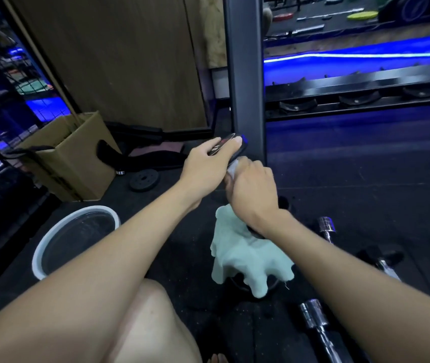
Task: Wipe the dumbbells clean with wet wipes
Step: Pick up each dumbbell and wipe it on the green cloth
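The dumbbell (230, 149) stands on end on the dark rubber floor (365, 174) a little above the middle of the view, just in front of a black upright post (245, 74). Only its upper black head shows plainly; the handle and lower head are mostly hidden by the hands and the cloth.

The left hand (208, 159) lies over the top head from 9 o'clock, fingers stretched and loosely bent across its face, steadying it. The right hand (251, 188) sits directly below, at 5 o'clock from the head, its fingers curled and clamped around a wet cloth (245, 255) where the handle should be. A small white fold of the cloth pokes out above the fist, and the pale greenish rest of it hangs down toward 6 o'clock, draped over a dark round shape on the floor which I cannot identify for certain.

At 8 o'clock from the dumbbell a white-rimmed bucket (76, 239) sits on the floor with what looks like water in it. At 9 o'clock stands an open cardboard box (77, 163), and between box and dumbbell lies a small black weight plate (144, 179). At 4 to 5 o'clock, chrome dumbbell bars (316, 323) lie on the floor, partly behind the right forearm. At 2 o'clock a black rack (357, 98) with round cradles runs along under a blue light strip (360, 57). A bare knee (151, 323) fills the lower edge at 6 o'clock.
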